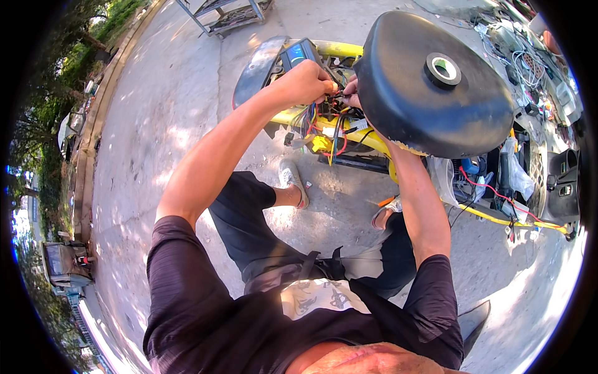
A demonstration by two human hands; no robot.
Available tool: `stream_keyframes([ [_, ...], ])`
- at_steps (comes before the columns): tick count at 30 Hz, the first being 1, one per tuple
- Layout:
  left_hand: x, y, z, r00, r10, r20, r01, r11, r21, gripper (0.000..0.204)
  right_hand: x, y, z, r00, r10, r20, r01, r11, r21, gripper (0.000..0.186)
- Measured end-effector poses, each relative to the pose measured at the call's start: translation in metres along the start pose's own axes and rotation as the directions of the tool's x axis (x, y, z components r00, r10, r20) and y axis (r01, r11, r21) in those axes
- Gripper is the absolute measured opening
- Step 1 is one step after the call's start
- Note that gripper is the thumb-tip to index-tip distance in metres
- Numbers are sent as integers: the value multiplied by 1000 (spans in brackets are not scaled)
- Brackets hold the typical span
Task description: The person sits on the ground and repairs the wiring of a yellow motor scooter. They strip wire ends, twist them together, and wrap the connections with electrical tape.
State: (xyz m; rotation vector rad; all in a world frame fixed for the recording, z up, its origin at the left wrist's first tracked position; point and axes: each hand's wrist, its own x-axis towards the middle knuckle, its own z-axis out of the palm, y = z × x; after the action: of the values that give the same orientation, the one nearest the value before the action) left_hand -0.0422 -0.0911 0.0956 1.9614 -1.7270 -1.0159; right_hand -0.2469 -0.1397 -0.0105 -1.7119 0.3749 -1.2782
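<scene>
My left hand (308, 84) is closed, pinching thin wires (336, 90) among the wiring of a yellow-framed vehicle (374, 140). My right hand (351, 93) meets it from the right, fingertips pinched on a small dark connector or wire end; the rest is partly hidden under a large black seat (423, 106) with a round hole. Below my hands hang a bundle of coloured wires (308, 118) and a yellow connector (321, 142). A dark box (299, 53) with a blue panel sits just beyond my left hand.
Piled cables and parts (523, 68) fill the right side, with a plastic bag (520, 168) lower down. A metal trolley (233, 14) stands behind on the concrete ground (156, 112). My feet are below the frame. A kerb, trees and a small parked vehicle (65, 265) are at far left.
</scene>
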Motion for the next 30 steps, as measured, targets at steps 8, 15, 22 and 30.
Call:
stream_keyframes([
  [8, 6, -7, 0, 999, -35, 39, 38, 996, -85, 24, 0, 0, -1, 1000, 14, 2, -15, 997, 71, 25],
  [15, 4, 0, 0, 999, 45, -6, -45, 998, -35, 24, -1, -5, -1, 999, -34, 8, 35, 995, -90, 19],
  [22, 7, 1, 0, 999, -6, 54, 6, 1000, 1, 27, -1, 14, -2, 996, -83, 20, 86, 967, -242, 18],
  [30, 13, -3, -5, 981, -66, 180, 78, 995, -61, 30, -1, 0, 1, 999, -50, 14, 52, 986, -156, 14],
])
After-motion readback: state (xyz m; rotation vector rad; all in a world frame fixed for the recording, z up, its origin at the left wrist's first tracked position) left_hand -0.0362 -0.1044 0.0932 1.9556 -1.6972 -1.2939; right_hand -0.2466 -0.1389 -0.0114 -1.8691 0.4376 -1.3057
